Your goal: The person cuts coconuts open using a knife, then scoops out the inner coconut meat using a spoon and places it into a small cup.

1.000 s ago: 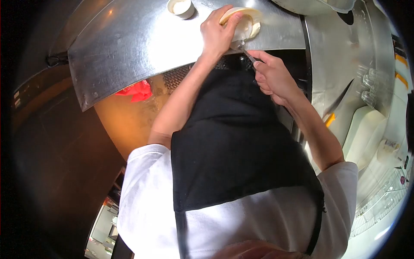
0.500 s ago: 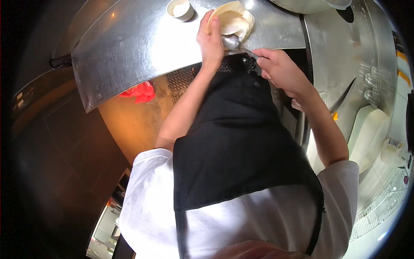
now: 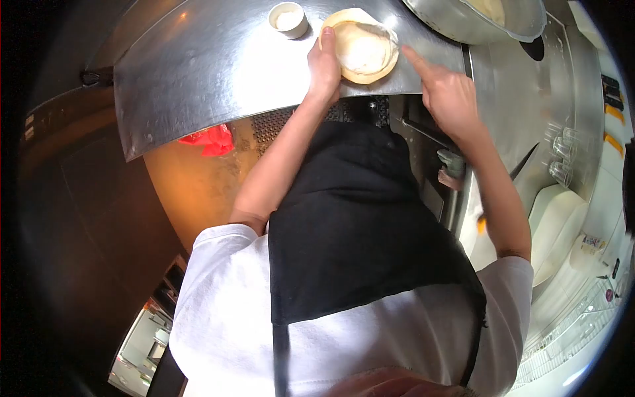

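My left hand grips the left side of a pale, round, bread-like pocket, thumb over its rim. White matter lines the inside. My right hand is at the right of the pocket, index finger stretched toward the rim and the other fingers curled. By that fingertip a silver-grey curved edge, apparently the spoon, lies along the upper right rim; its handle is hidden. A small white cup with pale contents stands on the steel counter, left of the pocket.
A large metal bowl with pale contents sits at the upper right. On the right-hand counter lie a knife, small clear cups and a white tray. A red plastic bag shows below the counter edge.
The pocket has turned so its open side faces me more. My right hand has moved up and its index finger has straightened; the spoon's handle no longer shows. The whole view has shifted slightly.
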The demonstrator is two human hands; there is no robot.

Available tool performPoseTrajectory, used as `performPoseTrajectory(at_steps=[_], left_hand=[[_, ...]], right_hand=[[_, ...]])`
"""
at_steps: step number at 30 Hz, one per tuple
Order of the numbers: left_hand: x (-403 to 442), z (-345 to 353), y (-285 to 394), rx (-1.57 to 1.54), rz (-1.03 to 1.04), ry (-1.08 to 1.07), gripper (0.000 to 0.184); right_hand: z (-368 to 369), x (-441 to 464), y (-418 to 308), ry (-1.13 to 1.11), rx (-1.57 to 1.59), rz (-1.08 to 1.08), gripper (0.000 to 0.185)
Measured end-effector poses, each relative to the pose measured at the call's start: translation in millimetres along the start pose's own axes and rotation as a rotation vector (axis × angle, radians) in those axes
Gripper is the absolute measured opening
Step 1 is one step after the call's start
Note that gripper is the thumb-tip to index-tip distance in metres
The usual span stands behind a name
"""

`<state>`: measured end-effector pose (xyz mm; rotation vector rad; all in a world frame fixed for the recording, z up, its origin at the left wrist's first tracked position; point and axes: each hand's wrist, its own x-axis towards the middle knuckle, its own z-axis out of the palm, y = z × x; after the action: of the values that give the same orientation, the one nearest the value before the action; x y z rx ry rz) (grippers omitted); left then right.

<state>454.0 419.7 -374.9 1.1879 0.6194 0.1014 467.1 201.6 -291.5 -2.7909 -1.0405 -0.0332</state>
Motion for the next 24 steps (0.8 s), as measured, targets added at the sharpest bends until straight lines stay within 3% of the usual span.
performPoseTrajectory(at_steps=[2, 5, 12, 17, 20, 24], left_hand=[[-2, 3, -6, 0.087, 0.111, 0.052, 0.052], [-7, 7, -11, 0.158, 0.278, 0.079, 0.051], [-15, 18, -7, 0.215, 0.374, 0.135, 0.047], [-14, 20, -7, 0.180, 0.345, 0.122, 0.046], [-11, 19, -8, 0.106, 0.303, 0.123, 0.046], [2, 11, -14, 0.080, 0.268, 0.113, 0.048]], right_hand=[[13, 0, -4, -0.078, -0.093, -0.038, 0.060], [24, -11, -12, -0.138, 0.009, -0.002, 0.061], [24, -15, -38, -0.054, 0.656, 0.214, 0.040], [8, -13, -43, -0.161, 0.895, 0.345, 0.035], [13, -12, -50, -0.064, 0.907, 0.324, 0.037], [10, 5, -33, -0.302, 1.203, 0.512, 0.039]])
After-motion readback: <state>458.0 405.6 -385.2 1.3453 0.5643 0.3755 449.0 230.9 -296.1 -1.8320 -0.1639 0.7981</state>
